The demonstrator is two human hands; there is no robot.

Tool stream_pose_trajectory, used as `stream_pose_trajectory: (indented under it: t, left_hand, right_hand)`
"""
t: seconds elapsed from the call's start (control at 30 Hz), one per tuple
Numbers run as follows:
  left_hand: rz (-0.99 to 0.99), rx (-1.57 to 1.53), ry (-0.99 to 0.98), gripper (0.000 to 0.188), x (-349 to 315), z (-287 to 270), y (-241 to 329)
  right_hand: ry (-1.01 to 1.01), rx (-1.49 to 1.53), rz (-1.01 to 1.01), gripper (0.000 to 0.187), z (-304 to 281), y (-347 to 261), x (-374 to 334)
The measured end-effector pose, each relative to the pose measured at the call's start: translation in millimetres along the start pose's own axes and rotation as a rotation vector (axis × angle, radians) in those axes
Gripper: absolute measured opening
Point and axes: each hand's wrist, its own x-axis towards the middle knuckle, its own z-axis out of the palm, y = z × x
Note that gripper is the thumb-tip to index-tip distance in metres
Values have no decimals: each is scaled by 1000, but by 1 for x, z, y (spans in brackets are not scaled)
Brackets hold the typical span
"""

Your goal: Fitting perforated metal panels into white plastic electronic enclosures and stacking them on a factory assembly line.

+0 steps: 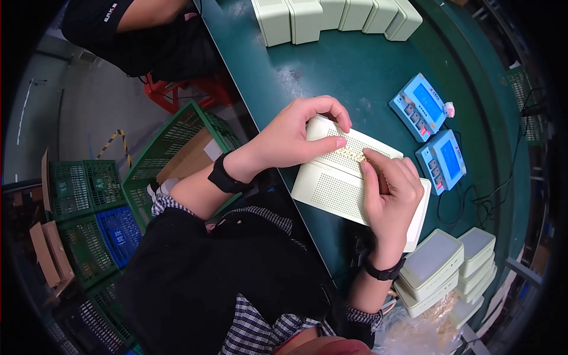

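Two cream plastic casings with perforated grilles lie side by side in front of me, a far casing (322, 127) and a near casing (319, 186). On the far grille is a cluster of small cream pieces (353, 155), too small to identify. My left hand (302, 133) rests on the far casing's left part, thumb and bent index finger apart over the grille. Beside the cluster, my right hand (393, 189) has its thumb and forefinger close together, its other fingers curled; what it holds is mostly hidden. Under that hand shows another pale edge (419, 222).
Two blue devices with screens (429, 100) (447, 160) stand to the right, cables behind them. Cream casings (307, 21) line the far side; more are stacked (432, 263) near a plastic bag (414, 331). Left are a green crate (142, 148), a red stool (219, 89) and a seated person (160, 47).
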Motion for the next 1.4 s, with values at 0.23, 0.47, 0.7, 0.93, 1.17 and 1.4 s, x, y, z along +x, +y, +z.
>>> stream_pose_trajectory:
  t: [0.23,0.47,0.7,0.93,1.17,1.4]
  left_hand:
    - [14,43,-35,29,-4,2,-3]
    - [-277,58,-169,42,22,-13,16]
    - [-363,345,-393,54,32,-10,26]
    - [-649,292,-403,47,47,-3,36]
    - [-585,496,-459,59,55,1,40]
    - [-682,543,-480,54,58,2,46]
  right_hand:
    - [39,129,129,20,-4,3,-5]
    - [148,233,502,29,-6,14,-4]
    - [-2,512,636,36,-6,19,-1]
    - [-58,416,585,39,-5,29,0]
    - [-119,598,570,37,-11,31,2]
    - [-80,538,533,39,0,39,-2]
